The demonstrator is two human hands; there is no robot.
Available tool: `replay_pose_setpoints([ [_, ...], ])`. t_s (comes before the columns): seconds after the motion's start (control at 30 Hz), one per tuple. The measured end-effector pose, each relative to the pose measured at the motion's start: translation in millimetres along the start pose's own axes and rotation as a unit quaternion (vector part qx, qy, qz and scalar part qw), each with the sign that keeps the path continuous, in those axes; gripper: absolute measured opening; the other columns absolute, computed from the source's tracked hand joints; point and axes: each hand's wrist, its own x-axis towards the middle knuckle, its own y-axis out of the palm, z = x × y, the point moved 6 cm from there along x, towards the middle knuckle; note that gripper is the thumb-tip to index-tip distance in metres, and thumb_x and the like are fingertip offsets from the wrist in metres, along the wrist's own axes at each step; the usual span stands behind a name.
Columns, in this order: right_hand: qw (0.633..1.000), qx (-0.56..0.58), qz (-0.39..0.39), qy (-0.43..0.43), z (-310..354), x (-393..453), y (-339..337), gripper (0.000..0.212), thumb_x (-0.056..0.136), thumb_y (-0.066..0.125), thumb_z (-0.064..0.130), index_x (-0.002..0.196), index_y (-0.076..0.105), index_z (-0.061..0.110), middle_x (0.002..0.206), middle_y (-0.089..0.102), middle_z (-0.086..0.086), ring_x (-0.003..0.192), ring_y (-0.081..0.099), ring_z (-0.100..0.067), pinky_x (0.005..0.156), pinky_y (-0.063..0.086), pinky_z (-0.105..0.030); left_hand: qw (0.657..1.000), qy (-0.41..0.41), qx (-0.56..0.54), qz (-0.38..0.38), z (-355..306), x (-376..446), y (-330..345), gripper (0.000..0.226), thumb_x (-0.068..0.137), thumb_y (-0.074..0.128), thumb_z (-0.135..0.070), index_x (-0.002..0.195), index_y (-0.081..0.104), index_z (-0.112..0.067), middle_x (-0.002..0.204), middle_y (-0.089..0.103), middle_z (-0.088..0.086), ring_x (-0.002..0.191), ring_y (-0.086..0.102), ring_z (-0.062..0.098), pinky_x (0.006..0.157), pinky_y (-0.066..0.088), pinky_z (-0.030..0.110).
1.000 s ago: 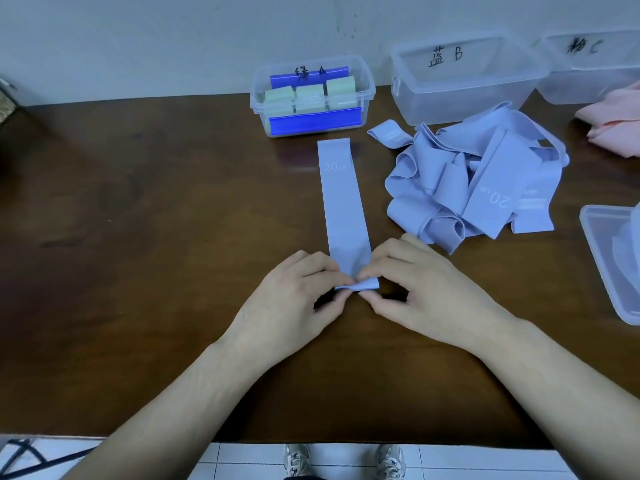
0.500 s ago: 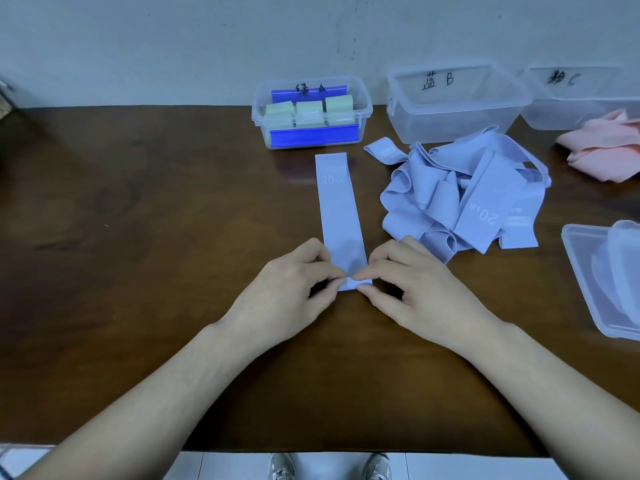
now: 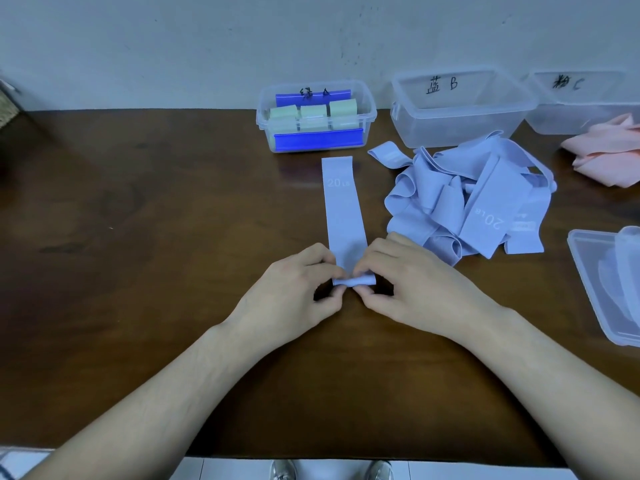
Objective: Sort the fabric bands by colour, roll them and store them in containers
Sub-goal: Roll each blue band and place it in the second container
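brown table [image 3: 138, 271]: both grips pinch lilac band [image 3: 343, 209], near end rolled.

left hand [image 3: 294, 289]: fingers curled, pinching (thumb under) | right hand [image 3: 412, 282]: mirrors it | forearms converge from near edge

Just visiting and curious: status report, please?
Left hand and right hand pinch blue band, near end rolled. Box B empty. Nothing in the way.
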Motion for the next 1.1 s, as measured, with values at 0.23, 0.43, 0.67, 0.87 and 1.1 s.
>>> replay_pose_setpoints([
  [0.23,0.999,0.044,-0.025,0.021,-8,-1,1,0.028,0.093,0.050,0.043,0.096,0.072,0.026,0.091,0.056,0.012,0.086,0.043,-0.009,0.078,0.037,-0.016,0.999,-0.014,-0.026,-0.014,-1,1,-4,0.021,0.088,0.064,-0.032,0.105,0.070,-0.022,0.104,0.057,-0.015,0.058,0.046,0.002,0.060,0.037,0.004],
  [0.43,0.999,0.018,-0.041,0.020,-10,0,2,0.031,0.095,0.050,0.041,0.099,0.074,0.023,0.091,0.054,0.009,0.085,0.041,-0.010,0.073,0.036,-0.020,1.000,0.005,-0.005,-0.026,0,3,-1,0.017,0.089,0.069,-0.022,0.105,0.074,-0.018,0.103,0.063,-0.009,0.058,0.042,-0.007,0.063,0.039,0.003],
  [0.67,0.999,0.008,-0.035,0.011,-10,-3,0,0.017,0.092,0.062,0.029,0.107,0.069,0.025,0.097,0.057,0.011,0.089,0.043,-0.009,0.077,0.038,-0.020,0.999,-0.014,0.000,-0.029,3,6,0,0.020,0.086,0.073,-0.016,0.106,0.074,-0.017,0.102,0.063,-0.009,0.061,0.046,-0.007,0.064,0.036,-0.001],
  [0.87,1.000,0.022,-0.011,-0.008,-3,-10,0,0.020,0.092,0.055,0.036,0.102,0.070,0.026,0.093,0.055,0.015,0.087,0.043,-0.007,0.074,0.046,-0.028,1.000,0.016,-0.015,-0.015,-5,-3,-2,0.017,0.085,0.073,-0.018,0.102,0.075,-0.016,0.097,0.064,-0.008,0.070,0.048,-0.013,0.066,0.035,0.000],
  [1.1,0.999,-0.010,-0.040,-0.004,1,-10,-3,0.023,0.091,0.055,0.038,0.102,0.070,0.025,0.096,0.056,0.011,0.088,0.043,-0.010,0.078,0.040,-0.024,1.000,-0.006,-0.008,-0.006,-1,-1,1,0.019,0.086,0.072,-0.023,0.104,0.076,-0.018,0.098,0.056,-0.010,0.065,0.046,-0.005,0.063,0.037,0.007],
])
